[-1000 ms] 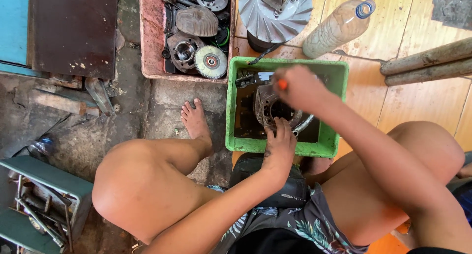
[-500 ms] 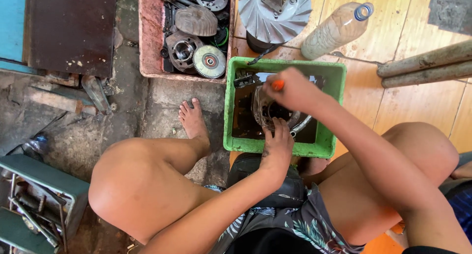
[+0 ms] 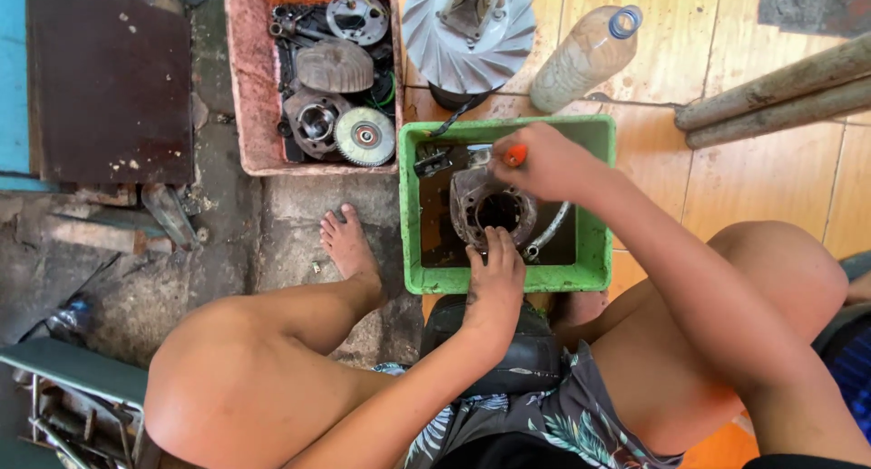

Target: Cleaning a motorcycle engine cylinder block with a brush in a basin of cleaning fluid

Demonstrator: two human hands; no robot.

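person's squatting on the floor over a green tub (image 3: pixel 594 274) sitting mid-frame, dark oily liquid in it. inside the tub, centre, there's a round metal engine part (image 3: pixel 493 208) w/ a big hole through the middle, lying in the liquid. left hand (image 3: pixel 494 283) comes over the near rim of the tub, fingers closed on the near edge of the engine part, gripping it. right hand (image 3: pixel 543 165) is above the far side of the part, curled tight round a small tool w/ an orange handle (image 3: pixel 514 154); only the orange end shows, can't tell what the tip is or if it touches the part. a bent metal rod (image 3: pixel 549 233) lies in the tub just right of the part.

upper left of the tub there's a pinkish tray (image 3: pixel 245 88) full of greasy gears & round parts. top centre a finned silver fan wheel (image 3: pixel 467 29), beside it to the right a plastic bottle (image 3: pixel 581 61) lying tilted on the wooden floor. two dirty pipes (image 3: pixel 771 97) upper right. bare foot (image 3: pixel 347 242) on the concrete left of the tub.
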